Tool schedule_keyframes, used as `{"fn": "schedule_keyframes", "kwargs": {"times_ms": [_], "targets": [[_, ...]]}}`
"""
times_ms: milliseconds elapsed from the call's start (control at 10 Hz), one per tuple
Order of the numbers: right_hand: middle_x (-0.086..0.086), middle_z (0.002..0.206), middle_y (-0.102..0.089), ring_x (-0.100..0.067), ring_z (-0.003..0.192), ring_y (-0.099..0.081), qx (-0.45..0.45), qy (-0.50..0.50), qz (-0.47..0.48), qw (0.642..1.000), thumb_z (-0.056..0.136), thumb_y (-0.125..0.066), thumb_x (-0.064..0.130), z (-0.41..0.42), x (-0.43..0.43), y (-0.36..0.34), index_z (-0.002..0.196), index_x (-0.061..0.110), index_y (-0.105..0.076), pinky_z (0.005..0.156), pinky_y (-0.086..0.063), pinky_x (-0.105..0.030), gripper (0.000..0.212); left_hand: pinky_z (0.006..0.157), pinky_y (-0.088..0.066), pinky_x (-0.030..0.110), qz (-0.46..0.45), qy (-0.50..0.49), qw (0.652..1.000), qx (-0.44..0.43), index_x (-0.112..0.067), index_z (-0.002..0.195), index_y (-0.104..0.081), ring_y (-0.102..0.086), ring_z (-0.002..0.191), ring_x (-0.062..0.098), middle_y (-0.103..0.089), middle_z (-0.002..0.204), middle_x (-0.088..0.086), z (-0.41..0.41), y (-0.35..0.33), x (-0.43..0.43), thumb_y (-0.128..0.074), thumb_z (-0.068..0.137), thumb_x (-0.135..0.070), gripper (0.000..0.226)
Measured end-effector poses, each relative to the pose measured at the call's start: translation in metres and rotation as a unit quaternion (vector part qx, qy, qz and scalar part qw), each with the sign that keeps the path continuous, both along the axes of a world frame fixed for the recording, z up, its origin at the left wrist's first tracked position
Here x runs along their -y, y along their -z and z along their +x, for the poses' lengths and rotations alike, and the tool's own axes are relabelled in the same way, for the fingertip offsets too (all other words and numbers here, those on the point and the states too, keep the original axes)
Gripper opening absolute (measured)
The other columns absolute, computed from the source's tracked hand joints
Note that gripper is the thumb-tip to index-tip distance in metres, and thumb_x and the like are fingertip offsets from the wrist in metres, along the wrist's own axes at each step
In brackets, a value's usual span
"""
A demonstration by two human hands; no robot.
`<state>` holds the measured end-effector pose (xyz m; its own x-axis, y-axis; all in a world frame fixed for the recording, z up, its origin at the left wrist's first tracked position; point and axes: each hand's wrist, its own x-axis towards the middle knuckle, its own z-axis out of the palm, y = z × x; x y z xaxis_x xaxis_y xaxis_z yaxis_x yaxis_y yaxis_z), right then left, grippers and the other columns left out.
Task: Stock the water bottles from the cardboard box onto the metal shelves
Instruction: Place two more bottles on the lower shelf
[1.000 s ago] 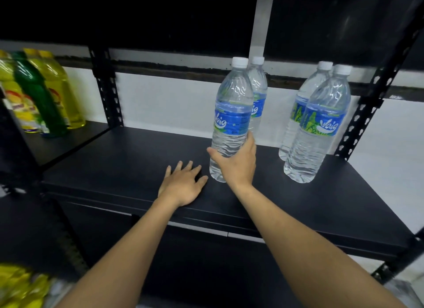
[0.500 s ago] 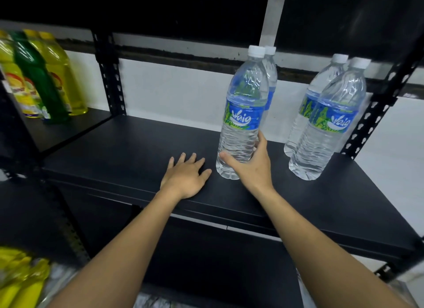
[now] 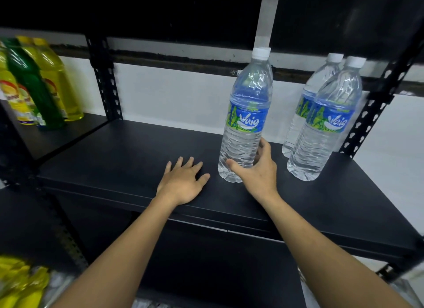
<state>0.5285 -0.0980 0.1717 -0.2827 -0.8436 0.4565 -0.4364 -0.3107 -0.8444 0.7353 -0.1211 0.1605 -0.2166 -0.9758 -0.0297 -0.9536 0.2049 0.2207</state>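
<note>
Your right hand [image 3: 257, 174] is wrapped around the lower part of a clear plastic water bottle with a white cap and a blue-and-green label [image 3: 246, 115]. The thumb lies across the near side of the base and the fingers [image 3: 263, 147] curl round the far right side, so the hand is closed on it. The bottle stands upright on the black metal shelf [image 3: 128, 156], its base down on the surface toward the front edge. Directly behind it a second bottle is almost wholly hidden; only a sliver of its shoulder and cap shows at the right of the neck.

Your left hand [image 3: 183, 181] lies flat, palm down, on the same shelf just beside the held bottle's base, fingers spread and holding nothing.

To your right, well apart from the held bottle, stand two more clear water bottles of the same kind: the nearer one [image 3: 325, 124] in front, the farther one [image 3: 300, 115] partly covered by it, close to the perforated black upright post [image 3: 367, 122].

On a neighbouring shelf at far left is a cluster of yellow and green liquid bottles [image 3: 34, 83]. At the lower left corner, blurred yellow packaging [image 3: 18, 282] shows; what it is cannot be told.
</note>
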Motion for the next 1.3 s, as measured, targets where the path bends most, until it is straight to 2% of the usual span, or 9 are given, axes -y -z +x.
{"fn": "schedule_keyframes", "kwargs": {"times_ms": [100,300,500,600,700,800,1000,1100,1300], "targets": [[0.033,0.106,-0.061,0.024,0.094,-0.059,-0.008,-0.01,0.0,1.0,0.068,-0.094,0.03,-0.006,0.003,0.0,0.144,0.025,-0.043,0.082,-0.041,0.002,0.092,0.129,0.005,0.049,0.003,0.001,1.0,-0.001,-0.034,0.164,-0.018,0.004,0.161,0.023,-0.005,0.174,-0.005,0.0,0.0,0.0,-0.02,0.106,-0.062,0.065],[0.019,0.114,-0.07,0.011,0.103,-0.065,-0.014,-0.016,0.001,1.0,0.068,-0.094,0.031,-0.013,0.01,-0.003,0.142,0.025,-0.047,0.091,-0.049,-0.009,0.088,0.129,0.005,0.048,0.003,0.001,1.0,-0.003,-0.033,0.164,-0.019,0.005,0.161,0.022,-0.005,0.174,-0.005,0.001,-0.001,-0.001,-0.02,0.106,-0.061,0.064],[0.018,0.116,-0.071,0.004,0.106,-0.067,-0.021,-0.016,0.01,1.0,0.068,-0.094,0.033,-0.018,0.02,-0.004,0.14,0.027,-0.049,0.093,-0.05,-0.013,0.085,0.129,0.005,0.048,0.004,0.002,1.0,-0.004,-0.033,0.164,-0.018,0.005,0.161,0.022,-0.005,0.174,-0.006,0.001,-0.001,-0.002,-0.02,0.106,-0.061,0.064],[0.02,0.112,-0.072,0.005,0.104,-0.067,-0.026,-0.012,0.012,1.0,0.069,-0.093,0.032,-0.02,0.024,-0.006,0.136,0.031,-0.052,0.091,-0.048,-0.008,0.079,0.129,0.005,0.048,0.003,0.001,1.0,-0.005,-0.033,0.164,-0.018,0.005,0.161,0.022,-0.005,0.174,-0.006,0.0,-0.001,-0.002,-0.02,0.106,-0.061,0.064],[0.018,0.113,-0.073,0.009,0.099,-0.065,-0.038,-0.013,0.014,0.999,0.071,-0.091,0.031,-0.021,0.025,-0.007,0.138,0.031,-0.053,0.081,-0.04,0.004,0.077,0.129,0.005,0.048,0.005,0.001,1.0,-0.002,-0.033,0.164,-0.018,0.005,0.161,0.022,-0.005,0.174,-0.006,0.0,-0.001,-0.002,-0.02,0.106,-0.061,0.065],[0.018,0.11,-0.073,0.02,0.092,-0.061,-0.047,-0.014,0.013,0.999,0.073,-0.09,0.032,-0.021,0.027,-0.008,0.142,0.033,-0.05,0.078,-0.037,0.006,0.079,0.129,0.005,0.048,0.006,0.002,1.0,0.001,-0.033,0.164,-0.017,0.005,0.16,0.022,-0.004,0.174,-0.006,-0.001,-0.002,-0.002,-0.019,0.107,-0.061,0.064],[0.016,0.113,-0.073,0.004,0.098,-0.065,-0.053,-0.012,0.019,0.998,0.075,-0.088,0.034,-0.021,0.029,-0.006,0.147,0.033,-0.045,0.078,-0.038,0.006,0.084,0.129,0.005,0.048,0.007,0.001,1.0,0.002,-0.033,0.165,-0.017,0.005,0.16,0.022,-0.004,0.174,-0.006,-0.001,-0.003,-0.003,-0.019,0.107,-0.061,0.064],[0.017,0.114,-0.071,0.007,0.096,-0.062,-0.055,-0.012,0.017,0.998,0.076,-0.088,0.032,-0.021,0.029,-0.005,0.147,0.033,-0.044,0.078,-0.036,0.007,0.084,0.129,0.005,0.048,0.007,0.0,1.0,0.003,-0.033,0.165,-0.017,0.005,0.16,0.022,-0.004,0.174,-0.005,-0.001,-0.003,-0.004,-0.019,0.107,-0.061,0.065],[0.014,0.117,-0.071,-0.002,0.106,-0.064,-0.05,-0.011,0.023,0.998,0.076,-0.088,0.03,-0.021,0.028,-0.001,0.144,0.029,-0.048,0.078,-0.037,0.007,0.078,0.129,0.006,0.048,0.006,0.001,1.0,0.0,-0.032,0.165,-0.017,0.006,0.16,0.022,-0.004,0.174,-0.006,0.0,-0.002,-0.005,-0.019,0.107,-0.06,0.065]]}}
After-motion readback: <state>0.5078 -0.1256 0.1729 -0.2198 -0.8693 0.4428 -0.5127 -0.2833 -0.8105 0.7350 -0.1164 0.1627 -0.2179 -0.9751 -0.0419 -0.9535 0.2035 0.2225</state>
